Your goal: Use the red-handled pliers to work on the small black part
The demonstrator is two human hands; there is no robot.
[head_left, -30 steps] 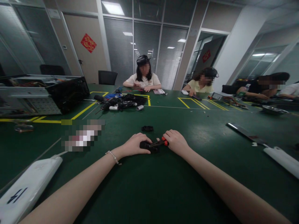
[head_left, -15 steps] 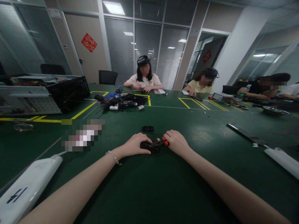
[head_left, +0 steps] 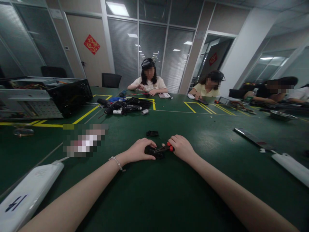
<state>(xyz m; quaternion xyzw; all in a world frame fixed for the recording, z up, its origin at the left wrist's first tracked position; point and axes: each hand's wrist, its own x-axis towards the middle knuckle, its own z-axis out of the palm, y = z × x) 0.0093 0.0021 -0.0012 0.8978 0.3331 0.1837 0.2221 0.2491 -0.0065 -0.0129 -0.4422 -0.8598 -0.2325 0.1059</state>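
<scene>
My left hand curls around a small black plastic part on the green table, thumb on the near side and fingers on the far side. Closed round the red handles of a pair of pliers is my right hand. The dark jaws point left and reach the black part; what they grip there is too small to make out. Just beyond my hands lies another black plastic piece. A tiny pale scrap shows beside the pliers.
An opened computer case stands at the left. A heap of tools and cables lies across the table. White power banks flank my arms. A metal bowl sits far right. Several people sit opposite.
My hands, the pliers and the black part stay almost in place. Across the table, a person's hand has lifted slightly.
</scene>
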